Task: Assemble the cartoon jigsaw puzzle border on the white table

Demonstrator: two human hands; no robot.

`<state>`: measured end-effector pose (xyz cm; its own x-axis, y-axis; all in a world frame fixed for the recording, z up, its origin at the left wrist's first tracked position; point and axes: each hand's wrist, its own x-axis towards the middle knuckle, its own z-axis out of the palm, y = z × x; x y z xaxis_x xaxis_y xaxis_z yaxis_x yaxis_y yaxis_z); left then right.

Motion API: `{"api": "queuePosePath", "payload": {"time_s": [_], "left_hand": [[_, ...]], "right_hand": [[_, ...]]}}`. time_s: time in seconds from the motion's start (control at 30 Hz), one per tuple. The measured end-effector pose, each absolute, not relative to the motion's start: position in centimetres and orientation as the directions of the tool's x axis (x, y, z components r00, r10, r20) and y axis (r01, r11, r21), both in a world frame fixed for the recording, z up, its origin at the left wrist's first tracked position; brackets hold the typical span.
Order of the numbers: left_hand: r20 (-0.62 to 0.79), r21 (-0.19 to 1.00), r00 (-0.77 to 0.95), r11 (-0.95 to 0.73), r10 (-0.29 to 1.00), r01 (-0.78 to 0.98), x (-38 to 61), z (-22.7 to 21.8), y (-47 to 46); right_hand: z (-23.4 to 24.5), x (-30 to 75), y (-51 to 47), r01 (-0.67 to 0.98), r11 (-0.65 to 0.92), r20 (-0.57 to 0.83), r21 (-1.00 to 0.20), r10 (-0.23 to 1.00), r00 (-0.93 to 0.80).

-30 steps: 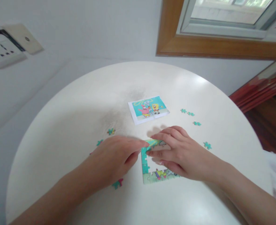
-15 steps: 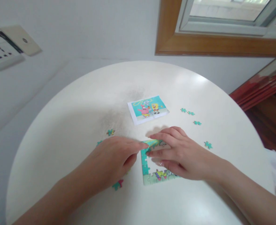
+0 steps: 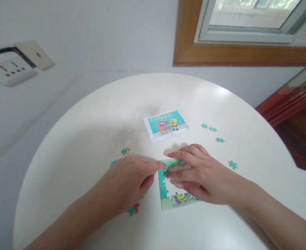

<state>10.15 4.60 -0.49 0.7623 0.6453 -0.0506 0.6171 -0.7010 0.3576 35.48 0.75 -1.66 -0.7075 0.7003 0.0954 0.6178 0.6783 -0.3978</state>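
Note:
A partly built jigsaw frame (image 3: pixel 168 201) with teal edges lies near the middle of the round white table (image 3: pixel 90 114). My left hand (image 3: pixel 128 178) rests beside its left edge, index finger stretched out and touching the frame's top left corner, other fingers curled under. My right hand (image 3: pixel 197 175) lies flat over the frame's upper right part, fingers stretched out and pointing left, pressing on the pieces. The fingertips of both hands nearly meet at that corner. A small printed picture (image 3: pixel 166 125) of cartoon figures lies just beyond the hands.
Loose teal pieces lie scattered: some at the right (image 3: pixel 232 164), some further back (image 3: pixel 209 127), one left of my left hand (image 3: pixel 125 150), one near my left wrist (image 3: pixel 133 209). A wall socket (image 3: pixel 11 71) is at far left. A wooden window frame (image 3: pixel 244 52) is behind.
Both hands stay in the same place on the puzzle's top left corner. The view has shifted slightly downward.

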Motion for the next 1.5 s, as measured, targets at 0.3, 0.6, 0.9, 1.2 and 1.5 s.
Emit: {"api": "queuePosePath", "payload": {"time_s": [0.3,0.6,0.9,1.2,1.5], "left_hand": [[-0.067,0.357,0.761,-0.696,0.646,0.623,10.20,-0.71,4.76],[-0.039,0.360,0.765,-0.705,0.643,0.611,9.95,-0.71,4.61],[-0.054,0.363,0.758,-0.695,0.650,0.621,10.08,-0.70,4.65],[-0.081,0.372,0.750,-0.678,0.656,0.633,9.99,-0.65,4.48],[-0.072,0.382,0.760,-0.686,0.646,0.619,9.83,-0.56,4.76]], "right_hand": [[-1.54,35.45,0.66,0.621,0.680,0.097,-0.389,0.701,-0.707],[-1.64,35.41,0.70,0.625,0.677,0.090,-0.388,0.703,-0.706],[-1.61,35.46,0.61,0.628,0.683,0.075,-0.373,0.697,-0.714],[-1.46,35.50,0.48,0.624,0.694,0.070,-0.360,0.687,-0.723],[-1.29,35.40,0.61,0.618,0.685,0.083,-0.387,0.693,-0.716]]}}
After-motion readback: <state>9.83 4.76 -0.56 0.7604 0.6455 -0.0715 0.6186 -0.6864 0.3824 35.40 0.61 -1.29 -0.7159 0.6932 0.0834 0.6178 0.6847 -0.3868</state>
